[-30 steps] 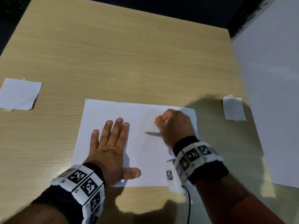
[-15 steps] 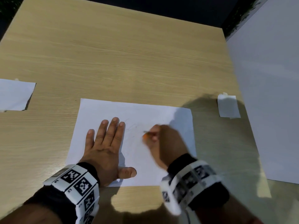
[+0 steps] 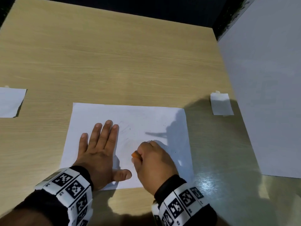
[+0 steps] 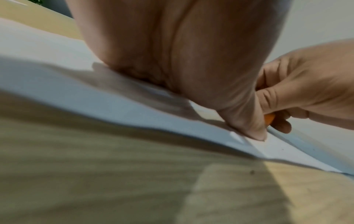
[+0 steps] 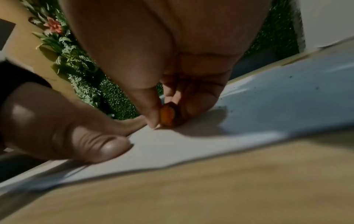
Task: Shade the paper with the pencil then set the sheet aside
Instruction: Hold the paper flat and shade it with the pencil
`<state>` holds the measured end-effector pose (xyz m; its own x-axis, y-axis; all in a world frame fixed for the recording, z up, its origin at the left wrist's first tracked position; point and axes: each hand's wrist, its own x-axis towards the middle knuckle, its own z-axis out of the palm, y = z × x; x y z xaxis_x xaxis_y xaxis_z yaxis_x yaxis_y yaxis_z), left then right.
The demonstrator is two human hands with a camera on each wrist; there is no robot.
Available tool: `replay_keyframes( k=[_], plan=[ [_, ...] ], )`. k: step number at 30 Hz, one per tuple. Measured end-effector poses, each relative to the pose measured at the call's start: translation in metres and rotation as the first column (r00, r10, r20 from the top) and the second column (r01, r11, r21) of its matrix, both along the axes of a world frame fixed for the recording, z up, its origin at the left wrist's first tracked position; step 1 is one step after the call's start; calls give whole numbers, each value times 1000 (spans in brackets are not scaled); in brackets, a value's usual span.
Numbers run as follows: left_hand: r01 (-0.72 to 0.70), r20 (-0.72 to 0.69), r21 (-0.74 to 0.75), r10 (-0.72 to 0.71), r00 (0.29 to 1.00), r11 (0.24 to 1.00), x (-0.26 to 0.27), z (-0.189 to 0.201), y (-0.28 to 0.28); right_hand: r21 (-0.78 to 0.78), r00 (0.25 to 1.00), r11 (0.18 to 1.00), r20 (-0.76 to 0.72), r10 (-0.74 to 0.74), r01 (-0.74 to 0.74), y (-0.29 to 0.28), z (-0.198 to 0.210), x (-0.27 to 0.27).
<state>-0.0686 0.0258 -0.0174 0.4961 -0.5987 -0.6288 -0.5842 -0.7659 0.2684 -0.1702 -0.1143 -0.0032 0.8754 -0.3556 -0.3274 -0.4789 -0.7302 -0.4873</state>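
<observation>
Since 0.5 s ago my right hand [image 3: 153, 162] has slid back toward the near edge of the sheet [image 3: 146, 121], fingers curled tight round the orange pencil [image 3: 135, 154], tip hidden. Left hand [image 3: 99, 152] stays flat, fingers straight, pressing the sheet's near-left part. Sheet lies near the table's [image 3: 114, 62] front edge, w/ faint grey marks mid-page.

Beyond the sheet [image 3: 130, 115] the bench [image 3: 114, 62] lies bare; a white board [image 3: 263, 95] walls its right, with paper scraps [image 3: 221, 104] at either side.
</observation>
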Motion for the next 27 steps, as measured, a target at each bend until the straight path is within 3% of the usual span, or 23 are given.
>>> replay_keyframes(
  k=[2, 6, 8, 11, 16, 23, 27],
  plan=[
    [-7, -10, -3, 7, 1000, 1000, -1, 1, 0, -28, 996, 995, -7, -92, 91, -18, -4, 1],
    [-17, -34, -8, 17, 999, 1000, -2, 3, -2, -251, 977, 945, 28, -209, 210, -59, -2, -1],
    [-18, -42, -1, 17, 999, 1000, -2, 3, -2, -129, 985, 977, 20, -170, 171, -39, 2, -2],
    [-15, -30, 24, 16, 999, 1000, -2, 3, -2, 79, 999, 997, -29, 14, -11, 7, 5, -3],
    [-19, -27, 24, 20, 999, 1000, -2, 1, -1, -102, 982, 977, 26, -185, 187, -40, -4, -6],
    [-26, -53, -107, 20, 998, 994, 10, 4, 23, -138, 978, 968, 18, -208, 208, -48, -9, -8],
    [7, -35, -83, -10, 999, 997, 10, 8, 45, -147, 977, 966, 12, -212, 211, -54, -12, -8]
  ],
)
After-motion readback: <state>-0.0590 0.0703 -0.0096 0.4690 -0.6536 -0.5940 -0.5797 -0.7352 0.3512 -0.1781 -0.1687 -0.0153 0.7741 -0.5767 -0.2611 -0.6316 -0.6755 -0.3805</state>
